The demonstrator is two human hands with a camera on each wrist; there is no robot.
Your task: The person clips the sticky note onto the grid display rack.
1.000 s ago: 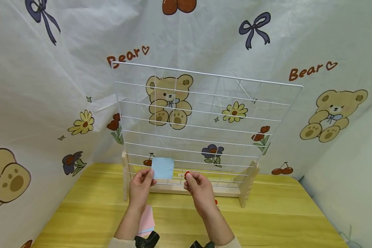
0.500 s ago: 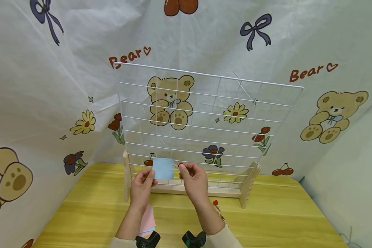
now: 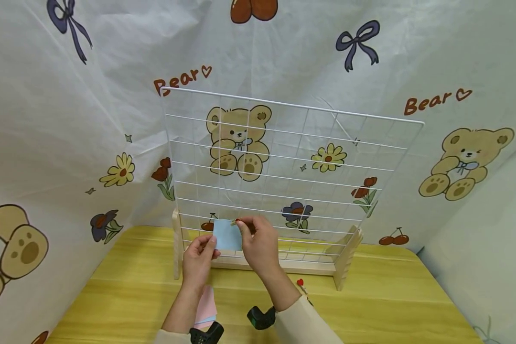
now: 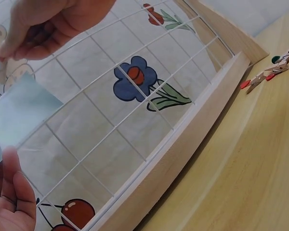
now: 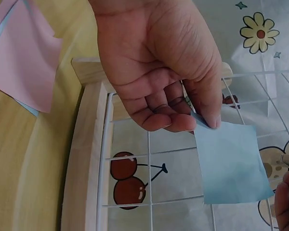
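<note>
My left hand (image 3: pixel 199 260) pinches a light blue paper square (image 3: pixel 228 236) at its left edge, in front of a white wire grid panel (image 3: pixel 290 104). In the right wrist view the thumb of that hand lies over the paper's corner. My right hand (image 3: pixel 260 243) holds a small wooden clothespin (image 4: pixel 3 70) with a red decoration between thumb and fingers. The clothespin is at the paper's upper edge in the head view. Whether its jaws are around the paper and a wire cannot be told.
The grid stands in a wooden base (image 3: pixel 309 268) on a yellow wood-grain table (image 3: pixel 391 296). Pink and blue paper sheets (image 3: pixel 205 306) lie by the left forearm. Several decorated clothespins (image 4: pixel 275 69) lie to the right. Behind hangs a bear-print cloth (image 3: pixel 112 95).
My right hand has moved left and upward with the clothespin, from beside the blue paper to its upper edge. My left hand and the paper have stayed nearly in place.
</note>
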